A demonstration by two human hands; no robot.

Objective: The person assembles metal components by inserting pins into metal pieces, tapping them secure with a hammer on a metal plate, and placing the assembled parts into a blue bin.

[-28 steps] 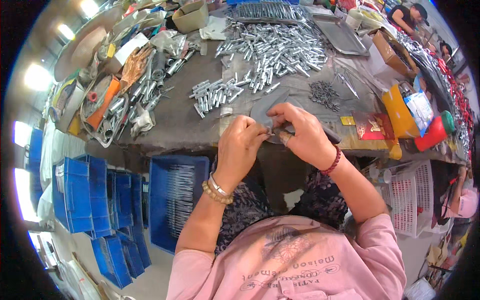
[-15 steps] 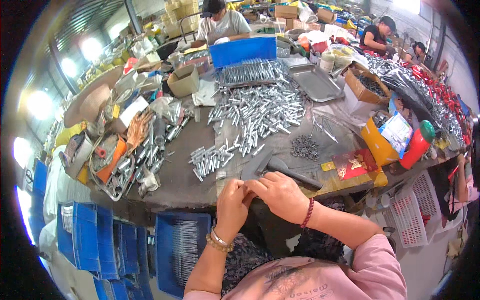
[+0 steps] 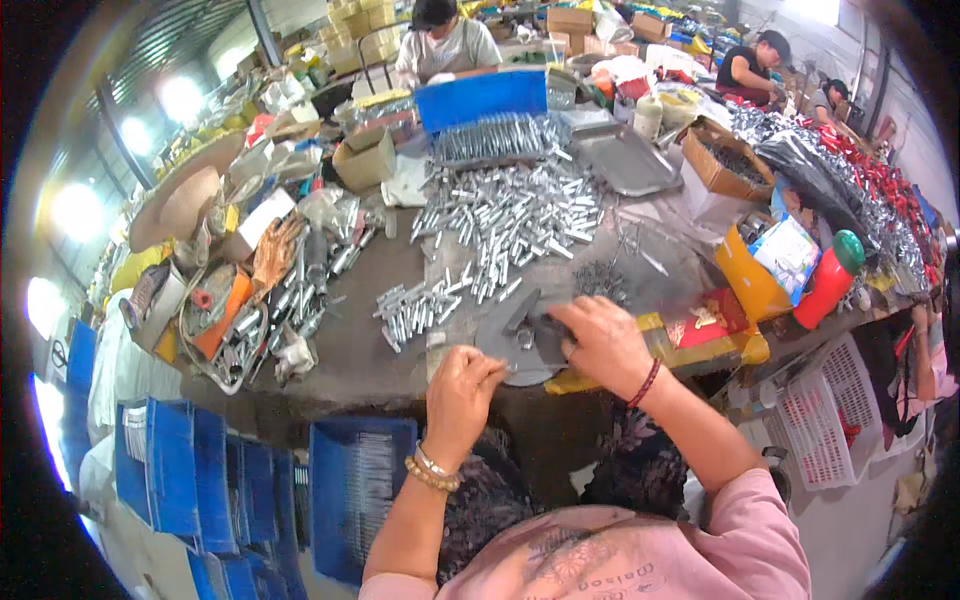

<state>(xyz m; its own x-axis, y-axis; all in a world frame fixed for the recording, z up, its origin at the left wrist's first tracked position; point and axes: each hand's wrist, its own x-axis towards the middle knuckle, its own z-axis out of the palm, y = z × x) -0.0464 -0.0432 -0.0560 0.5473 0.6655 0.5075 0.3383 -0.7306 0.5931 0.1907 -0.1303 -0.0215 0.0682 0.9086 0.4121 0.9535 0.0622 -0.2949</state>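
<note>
My left hand [image 3: 464, 396] is closed in a pinch just off the table's front edge. A tiny pale tip shows at its fingertips, too small to name. To its right, my right hand [image 3: 607, 345] is curled over a dark hammer [image 3: 549, 338], whose handle is mostly hidden and blurred. Beneath the hammer lies a round grey metal plate [image 3: 492, 335], with a small ring-shaped piece [image 3: 525, 338] on it. Left of the plate is a small group of silvery metal tubes [image 3: 415, 308]. A larger heap of these tubes [image 3: 515, 215] spreads behind it.
Small dark parts [image 3: 603, 281] lie behind my right hand. Further right are a red card [image 3: 712, 318], a yellow container [image 3: 752, 285] and a red bottle [image 3: 832, 283]. Tools clutter the left side. Blue bins [image 3: 330, 445] stand below left. People work across the table.
My hands, together before, have parted. The right hand has moved forward and right onto the hammer, whose handle has left its earlier resting place. The left hand stays near the table edge.
</note>
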